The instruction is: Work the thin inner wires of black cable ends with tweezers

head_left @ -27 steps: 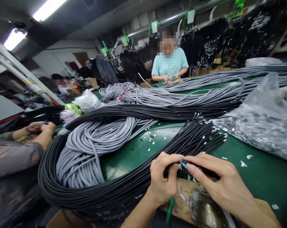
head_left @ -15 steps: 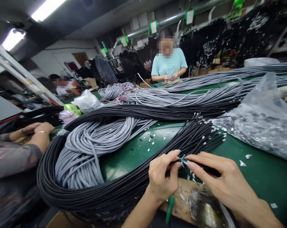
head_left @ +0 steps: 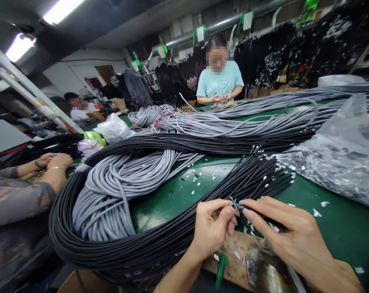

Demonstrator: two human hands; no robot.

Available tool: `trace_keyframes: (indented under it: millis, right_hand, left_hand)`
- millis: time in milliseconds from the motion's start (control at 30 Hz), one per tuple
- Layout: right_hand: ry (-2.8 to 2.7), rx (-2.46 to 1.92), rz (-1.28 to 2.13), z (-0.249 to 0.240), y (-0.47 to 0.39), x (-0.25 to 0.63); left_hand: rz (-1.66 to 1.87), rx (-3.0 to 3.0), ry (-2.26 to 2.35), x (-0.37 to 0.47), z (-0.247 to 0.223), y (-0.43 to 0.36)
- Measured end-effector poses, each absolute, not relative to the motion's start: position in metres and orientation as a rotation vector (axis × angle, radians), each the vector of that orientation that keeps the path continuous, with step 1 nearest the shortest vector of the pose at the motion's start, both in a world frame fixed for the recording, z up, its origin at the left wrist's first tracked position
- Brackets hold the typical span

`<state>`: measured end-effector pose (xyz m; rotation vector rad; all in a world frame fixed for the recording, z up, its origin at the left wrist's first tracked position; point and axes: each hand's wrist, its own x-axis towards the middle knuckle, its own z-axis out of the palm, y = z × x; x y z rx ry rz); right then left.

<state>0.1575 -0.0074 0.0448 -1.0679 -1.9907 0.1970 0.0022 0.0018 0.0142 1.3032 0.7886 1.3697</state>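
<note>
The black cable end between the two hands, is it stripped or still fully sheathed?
Stripped: thin blue and reddish inner wires stick out of the black cable's end, pinched between left hand and right hand.

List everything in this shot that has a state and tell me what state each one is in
left hand: pinching a black cable end
right hand: fingertips at the thin coloured wires
black cable bundle: looped, ends fanned out on the green table
grey cable coil: heaped inside the black loop
clear plastic bag: slumped, holding small pieces
ceiling light: on
</note>
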Motion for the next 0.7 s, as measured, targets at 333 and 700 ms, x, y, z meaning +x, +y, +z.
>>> trace_keyframes:
  millis: [333, 700]
  right_hand:
    - [-1.884, -1.148, 0.560, 0.052, -0.002, 0.162]
    - [-1.897, -1.004, 0.399, 0.047, -0.008, 0.156]
  left_hand:
    - [0.982, 0.864, 0.360, -0.005, 0.012, 0.012]
    - [1.094, 1.210, 0.747, 0.004, 0.016, 0.003]
